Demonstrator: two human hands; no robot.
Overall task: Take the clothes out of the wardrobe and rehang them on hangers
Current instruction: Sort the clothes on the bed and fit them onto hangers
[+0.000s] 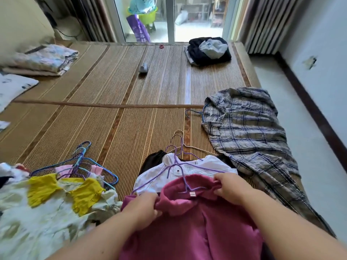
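Observation:
A magenta garment lies in front of me on the bed mat, with a purple wire hanger poking out of its collar. My left hand grips the left side of the collar. My right hand grips the right side. Under it lies a white garment on another purple hanger, over a dark garment. A grey plaid shirt on a blue hanger is spread out at the right.
A pile of pale and yellow clothes with several blue and pink hangers sits at the left. Dark folded clothes lie far back, folded bedding at the far left. A glass door is behind the bed.

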